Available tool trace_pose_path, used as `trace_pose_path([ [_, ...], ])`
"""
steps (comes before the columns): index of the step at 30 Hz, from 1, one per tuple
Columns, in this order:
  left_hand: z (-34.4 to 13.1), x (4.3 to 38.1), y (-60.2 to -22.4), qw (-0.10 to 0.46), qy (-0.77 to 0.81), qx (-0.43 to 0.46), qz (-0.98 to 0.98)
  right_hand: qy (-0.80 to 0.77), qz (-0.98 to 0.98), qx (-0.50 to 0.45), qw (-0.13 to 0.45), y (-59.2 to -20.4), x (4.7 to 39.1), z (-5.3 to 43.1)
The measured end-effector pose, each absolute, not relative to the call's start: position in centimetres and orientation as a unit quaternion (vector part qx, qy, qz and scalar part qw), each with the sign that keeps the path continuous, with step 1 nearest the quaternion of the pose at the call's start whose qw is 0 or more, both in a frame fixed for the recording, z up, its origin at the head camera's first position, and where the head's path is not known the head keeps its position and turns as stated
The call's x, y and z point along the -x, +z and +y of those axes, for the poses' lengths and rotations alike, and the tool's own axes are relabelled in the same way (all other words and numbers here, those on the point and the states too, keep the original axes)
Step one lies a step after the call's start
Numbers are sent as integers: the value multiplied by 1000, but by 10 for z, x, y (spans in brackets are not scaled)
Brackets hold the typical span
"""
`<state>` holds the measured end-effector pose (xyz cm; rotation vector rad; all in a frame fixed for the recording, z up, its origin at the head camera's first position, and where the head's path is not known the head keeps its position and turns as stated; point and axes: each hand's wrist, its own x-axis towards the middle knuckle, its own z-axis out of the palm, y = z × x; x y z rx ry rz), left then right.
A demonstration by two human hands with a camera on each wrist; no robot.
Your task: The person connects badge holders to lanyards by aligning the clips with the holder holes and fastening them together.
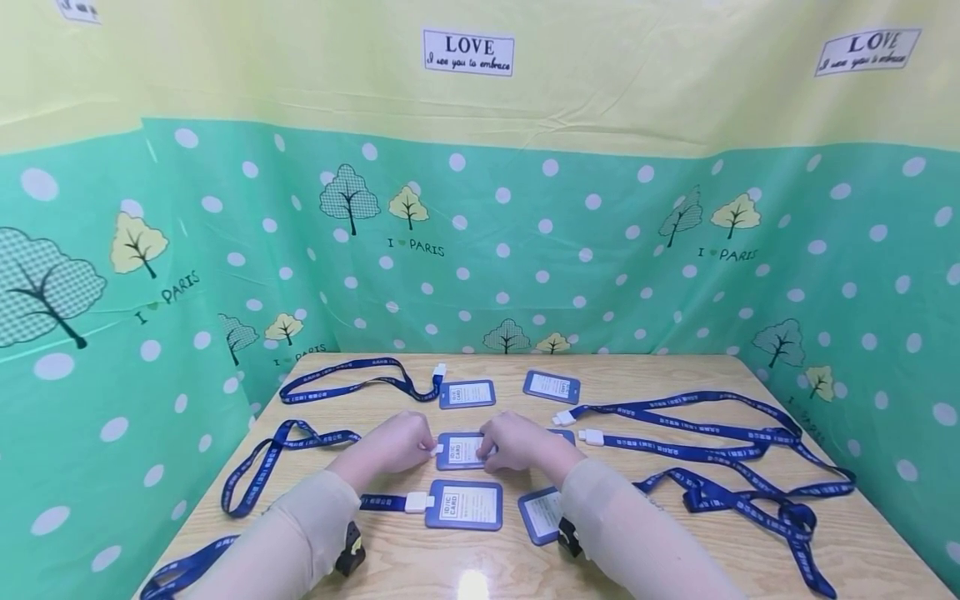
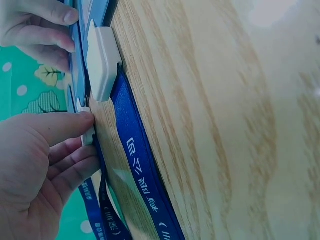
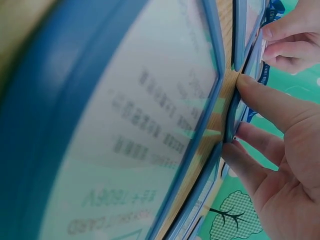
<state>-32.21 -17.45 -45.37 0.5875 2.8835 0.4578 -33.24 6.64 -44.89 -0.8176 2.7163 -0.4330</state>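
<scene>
A blue ID card holder (image 1: 460,451) lies in the middle of the table between both hands. My left hand (image 1: 396,443) pinches the white plastic clip (image 2: 87,125) of a blue lanyard at that holder's left end, thumb on top and fingers curled below. Around the right end of the same holder, my right hand (image 1: 516,443) grips the edge with thumb and fingers, as the right wrist view shows. Just nearer to me is another card holder (image 1: 463,505), joined to a lanyard by a white clip (image 1: 417,502). How firmly the held clip is fastened cannot be seen.
At the back lie two card holders, one beside a lanyard clip (image 1: 440,371), the other loose (image 1: 552,386). Another holder (image 1: 542,515) sits under my right forearm, partly hidden. Several blue lanyards (image 1: 750,504) sprawl on the right; others (image 1: 262,471) lie left. A polka-dot curtain (image 1: 517,250) surrounds the table.
</scene>
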Motion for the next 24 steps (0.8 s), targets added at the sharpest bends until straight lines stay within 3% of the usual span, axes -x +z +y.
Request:
trace_pose_path([
  [24,-174,315,-448,99,172,-176,964,-157,940,270,135,-450,332,67],
])
